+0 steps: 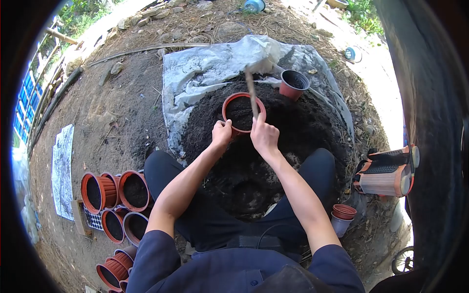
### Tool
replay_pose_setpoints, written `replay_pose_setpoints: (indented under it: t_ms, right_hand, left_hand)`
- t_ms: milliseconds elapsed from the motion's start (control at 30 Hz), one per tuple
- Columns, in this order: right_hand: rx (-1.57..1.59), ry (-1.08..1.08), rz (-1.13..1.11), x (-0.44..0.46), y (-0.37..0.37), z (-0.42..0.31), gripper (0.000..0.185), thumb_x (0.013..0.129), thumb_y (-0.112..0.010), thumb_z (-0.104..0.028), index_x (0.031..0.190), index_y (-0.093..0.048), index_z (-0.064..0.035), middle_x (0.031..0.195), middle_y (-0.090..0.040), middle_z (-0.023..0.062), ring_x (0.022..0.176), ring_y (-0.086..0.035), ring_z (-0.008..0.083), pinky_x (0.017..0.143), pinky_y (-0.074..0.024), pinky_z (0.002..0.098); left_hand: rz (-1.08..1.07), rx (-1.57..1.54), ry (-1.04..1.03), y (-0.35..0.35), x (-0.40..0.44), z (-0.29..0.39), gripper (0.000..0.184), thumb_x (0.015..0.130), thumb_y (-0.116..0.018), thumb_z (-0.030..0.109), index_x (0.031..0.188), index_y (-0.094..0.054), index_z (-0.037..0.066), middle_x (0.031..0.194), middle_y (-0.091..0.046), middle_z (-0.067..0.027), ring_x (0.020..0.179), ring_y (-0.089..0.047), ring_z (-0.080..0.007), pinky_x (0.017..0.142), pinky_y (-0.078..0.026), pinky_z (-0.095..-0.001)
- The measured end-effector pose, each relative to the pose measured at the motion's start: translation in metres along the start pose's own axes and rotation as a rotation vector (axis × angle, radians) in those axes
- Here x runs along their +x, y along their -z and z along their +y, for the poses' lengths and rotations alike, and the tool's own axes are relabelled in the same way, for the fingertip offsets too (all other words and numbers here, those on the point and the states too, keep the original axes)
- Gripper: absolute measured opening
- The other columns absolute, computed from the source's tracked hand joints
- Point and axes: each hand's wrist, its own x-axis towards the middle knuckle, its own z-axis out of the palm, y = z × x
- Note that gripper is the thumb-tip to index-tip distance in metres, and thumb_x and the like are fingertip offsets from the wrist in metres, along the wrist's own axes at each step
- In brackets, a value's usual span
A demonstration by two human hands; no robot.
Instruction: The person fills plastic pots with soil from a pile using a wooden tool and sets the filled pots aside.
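A round terracotta-coloured pot (225, 101) with dark soil in it sits over the soil heap in front of me. My left hand (222, 132) grips the pot's near left rim, thumb on top. In my right hand (265, 136) is a wooden stick (251, 90), its far end pointing up and away across the pot's right side. The right fist is beside the pot's near right rim. Whether the stick touches the soil in the pot, I cannot tell. Dark loose soil (205, 115) surrounds the pot, spread on a white plastic sheet (195, 66).
Another reddish pot (293, 88) stands on the heap at the back right. Several soil-filled pots (134, 190) are grouped on my left near a white board (63, 171). Stacked small pots (343, 213) stand by my right knee, below an orange-and-black container (383, 173).
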Motion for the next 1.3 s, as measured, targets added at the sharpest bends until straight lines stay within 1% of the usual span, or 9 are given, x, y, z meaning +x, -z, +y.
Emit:
replay_pose_setpoints:
  t_ms: [233, 300, 500, 567, 733, 967, 1067, 1200, 1300]
  right_hand:
    - [0.186, -0.130, 0.128, 0.001, -0.001, 0.003, 0.022, 0.099, -0.049, -0.025, 0.095, -0.051, -0.0040, 0.063, -0.065, 0.0198, 0.063, -0.067, 0.0395, 0.057, -0.0526, 0.0503]
    - [-0.060, 0.050, -0.169, 0.000, -0.017, 0.014, 0.024, 0.101, -0.046, -0.026, 0.094, -0.051, -0.0039, 0.063, -0.065, 0.0187, 0.062, -0.067, 0.0391, 0.056, -0.0514, 0.0506]
    - [0.149, -0.174, 0.085, 0.003, 0.000, 0.010, 0.024, 0.100, -0.048, -0.028, 0.095, -0.051, -0.0040, 0.068, -0.067, 0.0203, 0.065, -0.068, 0.0400, 0.059, -0.0534, 0.0507]
    - [-0.048, 0.042, -0.164, 0.000, -0.029, 0.028, 0.025, 0.102, -0.045, -0.027, 0.095, -0.050, -0.0038, 0.065, -0.066, 0.0191, 0.062, -0.067, 0.0389, 0.055, -0.0510, 0.0501]
    - [0.192, -0.179, 0.131, -0.008, 0.000, 0.009, 0.026, 0.101, -0.046, -0.029, 0.093, -0.051, -0.0046, 0.067, -0.066, 0.0200, 0.065, -0.067, 0.0416, 0.059, -0.0523, 0.0512]
    - [0.189, -0.171, 0.257, -0.003, 0.022, 0.009, 0.025, 0.101, -0.047, -0.027, 0.092, -0.051, -0.0045, 0.061, -0.065, 0.0176, 0.060, -0.067, 0.0371, 0.055, -0.0534, 0.0468]
    - [-0.023, -0.024, -0.202, -0.008, -0.025, 0.039, 0.028, 0.102, -0.045, -0.030, 0.094, -0.052, -0.0037, 0.066, -0.066, 0.0200, 0.066, -0.067, 0.0405, 0.058, -0.0516, 0.0518]
    - [0.180, -0.254, 0.119, 0.001, 0.015, 0.017, 0.026, 0.101, -0.046, -0.029, 0.095, -0.052, -0.0044, 0.067, -0.067, 0.0193, 0.065, -0.068, 0.0395, 0.059, -0.0541, 0.0501]
    - [0.025, -0.123, -0.118, -0.005, -0.011, 0.037, 0.028, 0.102, -0.043, -0.030, 0.096, -0.051, -0.0039, 0.069, -0.066, 0.0209, 0.067, -0.067, 0.0417, 0.062, -0.0514, 0.0530]
  left_hand:
    - [0.161, 0.075, -0.111, 0.014, 0.029, 0.001, 0.048, 0.095, -0.057, 0.044, 0.112, -0.056, -0.001, 0.107, -0.066, -0.0223, 0.104, -0.064, -0.0334, 0.093, -0.047, -0.0414]
    - [0.186, 0.068, -0.100, 0.018, 0.030, 0.007, 0.048, 0.095, -0.058, 0.043, 0.113, -0.056, -0.001, 0.107, -0.067, -0.0217, 0.103, -0.064, -0.0332, 0.093, -0.047, -0.0410]
    - [0.202, 0.018, -0.108, 0.019, 0.040, 0.007, 0.045, 0.094, -0.060, 0.041, 0.112, -0.057, -0.001, 0.108, -0.066, -0.0214, 0.104, -0.063, -0.0317, 0.093, -0.047, -0.0403]
    - [0.189, 0.024, -0.128, 0.018, 0.043, 0.008, 0.044, 0.095, -0.060, 0.040, 0.112, -0.058, 0.000, 0.109, -0.066, -0.0212, 0.104, -0.063, -0.0314, 0.093, -0.047, -0.0402]
    - [0.226, 0.016, -0.114, 0.019, 0.051, 0.001, 0.042, 0.094, -0.060, 0.039, 0.109, -0.060, -0.001, 0.109, -0.066, -0.0210, 0.104, -0.063, -0.0311, 0.093, -0.046, -0.0398]
    - [0.191, -0.038, -0.164, 0.021, 0.044, 0.010, 0.036, 0.096, -0.060, 0.035, 0.104, -0.060, 0.000, 0.087, -0.068, -0.0093, 0.080, -0.063, -0.0166, 0.078, -0.050, -0.0327]
    - [0.152, -0.075, -0.144, 0.020, 0.043, 0.014, 0.036, 0.096, -0.060, 0.034, 0.103, -0.060, -0.001, 0.087, -0.068, -0.0097, 0.079, -0.064, -0.0164, 0.076, -0.050, -0.0320]
    - [0.134, -0.088, -0.181, 0.018, 0.057, 0.005, 0.036, 0.095, -0.063, 0.033, 0.106, -0.062, -0.001, 0.089, -0.069, -0.0102, 0.082, -0.065, -0.0173, 0.078, -0.051, -0.0323]
    - [0.091, 0.044, -0.263, 0.017, 0.045, 0.014, 0.038, 0.094, -0.065, 0.034, 0.108, -0.063, -0.001, 0.090, -0.070, -0.0109, 0.084, -0.066, -0.0182, 0.079, -0.051, -0.0325]
